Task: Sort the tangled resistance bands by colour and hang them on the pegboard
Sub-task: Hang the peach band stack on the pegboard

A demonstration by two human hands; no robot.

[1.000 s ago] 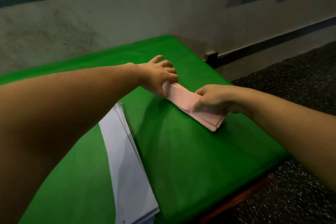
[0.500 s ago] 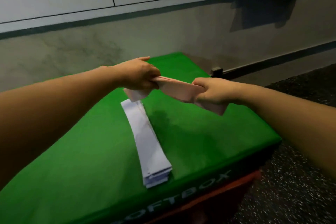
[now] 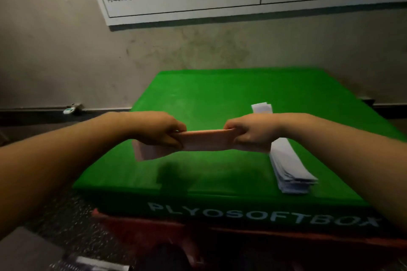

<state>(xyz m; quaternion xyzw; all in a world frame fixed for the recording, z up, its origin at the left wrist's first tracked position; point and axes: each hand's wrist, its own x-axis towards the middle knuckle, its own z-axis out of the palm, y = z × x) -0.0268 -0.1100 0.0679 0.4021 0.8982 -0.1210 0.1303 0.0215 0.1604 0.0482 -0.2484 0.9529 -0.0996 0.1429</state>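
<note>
We've got the pink bands [image 3: 207,141] up off the green box [image 3: 220,99] | left hand [image 3: 157,128], right hand [image 3: 253,132] both clenched round the ends | looks soft, stretchy, light — hold near ends.

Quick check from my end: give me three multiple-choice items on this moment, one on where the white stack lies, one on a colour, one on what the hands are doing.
1. The white bands lie:
A on the green box
B on the floor
C on the whiteboard

2. The held bands are:
A blue
B pink
C black

3. The hands:
A both open
B one grips
C both grip

Answers: 1 A, the stack rests on the box top; 2 B, the bundle is pink; 3 C, left hand and right hand each curl round an end.
</note>
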